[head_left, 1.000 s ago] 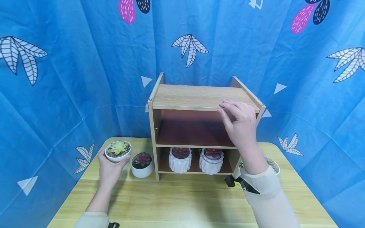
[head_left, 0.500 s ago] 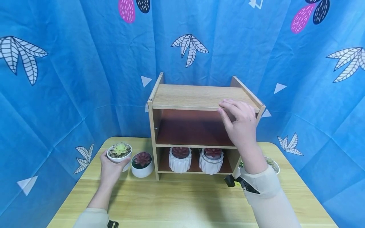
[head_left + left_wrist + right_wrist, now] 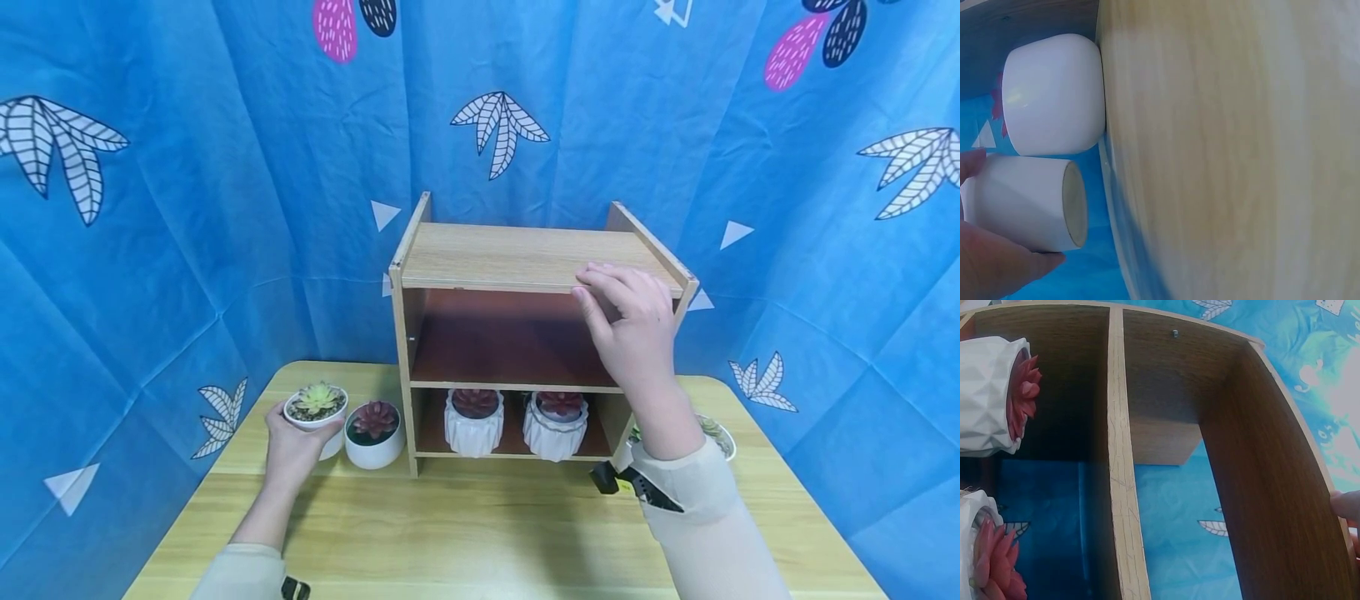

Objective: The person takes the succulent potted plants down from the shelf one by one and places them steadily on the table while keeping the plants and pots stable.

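My left hand (image 3: 295, 446) grips a white pot holding a yellow-green succulent (image 3: 316, 403), thumb on one side and fingers on the other. In the left wrist view the bottom of this pot (image 3: 1025, 201) shows, raised off the table. Close to its right, a round white pot with a dark red succulent (image 3: 375, 433) stands on the table. My right hand (image 3: 633, 321) holds the front edge of the top board of a wooden shelf (image 3: 517, 254), fingers over the top and thumb at the edge. In the right wrist view a fingertip (image 3: 1346, 505) touches that board's edge.
Two ribbed white pots with red succulents (image 3: 474, 423) (image 3: 556, 425) stand in the shelf's lower compartment. Partly behind my right forearm is another potted plant (image 3: 717, 435), right of the shelf. A blue patterned curtain (image 3: 330, 208) surrounds the wooden table (image 3: 465, 533).
My left hand has lowered the green succulent's pot slightly and shifted it a little to the right, closer to the red one. My right hand stays in place on the shelf.
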### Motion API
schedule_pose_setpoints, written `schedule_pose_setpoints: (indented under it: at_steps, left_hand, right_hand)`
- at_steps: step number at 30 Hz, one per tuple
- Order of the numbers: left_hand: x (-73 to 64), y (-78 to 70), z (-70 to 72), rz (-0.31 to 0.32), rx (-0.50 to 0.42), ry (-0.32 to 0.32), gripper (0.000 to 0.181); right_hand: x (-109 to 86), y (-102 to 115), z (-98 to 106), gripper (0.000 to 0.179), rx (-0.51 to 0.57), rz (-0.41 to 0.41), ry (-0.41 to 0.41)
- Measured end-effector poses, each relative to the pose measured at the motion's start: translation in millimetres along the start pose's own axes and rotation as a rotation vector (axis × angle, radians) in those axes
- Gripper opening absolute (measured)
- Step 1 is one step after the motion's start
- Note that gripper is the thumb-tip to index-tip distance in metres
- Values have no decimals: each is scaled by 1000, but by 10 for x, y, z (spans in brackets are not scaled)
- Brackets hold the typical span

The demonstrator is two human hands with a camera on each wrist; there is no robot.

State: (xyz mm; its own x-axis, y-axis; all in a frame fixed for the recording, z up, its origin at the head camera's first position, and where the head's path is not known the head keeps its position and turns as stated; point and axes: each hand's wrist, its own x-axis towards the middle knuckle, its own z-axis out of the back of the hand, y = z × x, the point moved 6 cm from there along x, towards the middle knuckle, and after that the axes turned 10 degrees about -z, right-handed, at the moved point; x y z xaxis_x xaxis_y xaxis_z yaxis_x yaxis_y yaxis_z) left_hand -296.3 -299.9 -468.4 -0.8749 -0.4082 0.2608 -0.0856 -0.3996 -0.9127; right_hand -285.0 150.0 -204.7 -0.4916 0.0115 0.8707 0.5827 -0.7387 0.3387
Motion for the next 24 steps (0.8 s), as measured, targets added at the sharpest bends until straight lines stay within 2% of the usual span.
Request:
schedule_pose_setpoints:
  at_steps: [15, 24]
  left_hand:
    - [2, 160, -28, 84, 12, 80, 106]
    - [2, 178, -31, 108, 3, 134, 110]
  right_hand:
    - [-5, -3, -10, 21, 5, -8, -2]
    - [-1, 1, -6, 21, 17, -16, -12]
